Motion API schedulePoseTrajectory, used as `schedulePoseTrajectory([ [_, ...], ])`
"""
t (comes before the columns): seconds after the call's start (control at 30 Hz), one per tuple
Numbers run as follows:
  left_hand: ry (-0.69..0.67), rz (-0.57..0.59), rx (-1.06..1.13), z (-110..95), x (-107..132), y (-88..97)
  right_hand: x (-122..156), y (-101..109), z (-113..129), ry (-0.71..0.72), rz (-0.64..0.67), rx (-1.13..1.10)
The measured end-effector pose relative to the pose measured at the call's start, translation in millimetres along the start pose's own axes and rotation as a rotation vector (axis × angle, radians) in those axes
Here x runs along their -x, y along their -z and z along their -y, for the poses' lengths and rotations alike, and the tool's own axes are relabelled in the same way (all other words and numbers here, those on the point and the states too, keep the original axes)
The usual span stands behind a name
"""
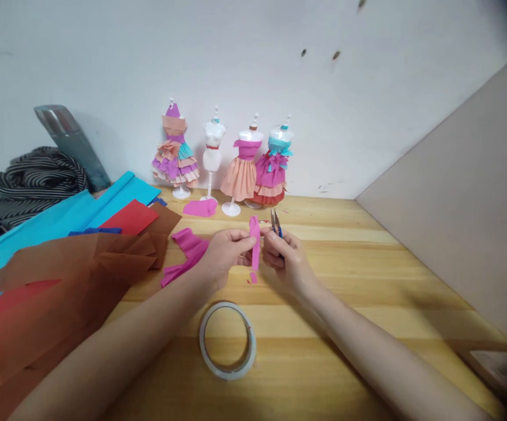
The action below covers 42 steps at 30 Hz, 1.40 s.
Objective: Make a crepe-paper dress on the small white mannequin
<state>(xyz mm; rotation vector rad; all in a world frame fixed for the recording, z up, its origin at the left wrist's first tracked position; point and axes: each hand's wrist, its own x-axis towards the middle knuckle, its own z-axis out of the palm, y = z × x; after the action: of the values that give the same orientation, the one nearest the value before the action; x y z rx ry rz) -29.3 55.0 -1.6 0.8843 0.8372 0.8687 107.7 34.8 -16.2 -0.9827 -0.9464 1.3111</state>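
My left hand (224,252) pinches a narrow strip of pink crepe paper (255,241), held upright above the wooden table (367,275). My right hand (283,254) is closed round small blue-handled scissors (276,223), blades pointing up, and its fingers touch the strip's right edge. A small pink scrap (253,277) lies under the hands. More folded pink paper (187,248) lies just left of my left hand.
A roll of white tape (227,340) lies between my forearms. Four small mannequins (213,153) in paper dresses stand by the wall. Blue, red and brown paper sheets (60,251) spread left, striped cloth (29,181) behind. A beige panel (455,199) bounds the right.
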Motion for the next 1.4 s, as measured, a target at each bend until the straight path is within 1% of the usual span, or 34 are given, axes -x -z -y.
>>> schedulePoseTrajectory([
  [0.1, 0.042, 0.029, -0.149, 1.5, -0.2, 0.3, -1.7, 1.3, 3.1, 0.003, -0.009, 0.034],
  [0.17, 0.069, 0.067, -0.178, 1.8, -0.5, 0.8, -2.6, 2.4, 3.5, -0.006, -0.029, 0.035],
  [0.23, 0.095, 0.103, -0.138, 1.5, -1.0, 1.5, -3.3, 3.6, 4.1, -0.013, -0.032, 0.029],
  [0.33, 0.157, 0.112, -0.049, 1.5, -2.2, 3.0, -4.2, 5.1, 5.8, -0.013, -0.03, 0.008],
  [0.43, 0.201, 0.131, -0.028, 3.2, -2.2, 3.8, -4.7, 5.4, 7.2, -0.005, -0.055, -0.019],
  [0.53, 0.166, 0.157, -0.075, 5.3, -0.7, 3.0, -5.2, 4.7, 6.8, -0.003, -0.068, -0.033],
  [0.63, 0.129, 0.127, -0.116, 5.8, -0.5, 2.5, -7.2, 5.9, 6.7, -0.003, -0.062, -0.031],
  [0.77, 0.056, 0.05, -0.135, 3.3, -5.6, 6.6, -11.1, 15.3, 15.7, -0.015, 0.013, 0.013],
  [0.87, -0.014, 0.031, -0.123, -1.3, -8.9, 10.8, -10.7, 24.1, 28.9, -0.049, 0.163, 0.137],
  [0.93, -0.049, 0.014, -0.112, -5.7, -8.6, 11.8, -8.2, 27.4, 36.8, -0.1, 0.282, 0.243],
  [1.0, -0.077, -0.01, -0.112, -10.0, -6.7, 10.9, -5.1, 28.2, 41.6, -0.154, 0.361, 0.339],
  [1.07, -0.096, -0.037, -0.113, -13.4, -4.4, 9.1, -3.1, 27.5, 42.9, -0.198, 0.39, 0.402],
  [1.17, -0.117, -0.065, -0.087, -16.3, -2.6, 7.4, -3.4, 27.1, 40.6, -0.229, 0.384, 0.431],
  [1.3, -0.126, -0.042, -0.068, -17.8, -2.5, 7.4, -6.9, 28.7, 36.8, -0.247, 0.383, 0.405],
  [1.4, -0.101, -0.01, -0.094, -16.7, -3.1, 8.6, -8.3, 29.8, 35.5, -0.265, 0.396, 0.382],
])
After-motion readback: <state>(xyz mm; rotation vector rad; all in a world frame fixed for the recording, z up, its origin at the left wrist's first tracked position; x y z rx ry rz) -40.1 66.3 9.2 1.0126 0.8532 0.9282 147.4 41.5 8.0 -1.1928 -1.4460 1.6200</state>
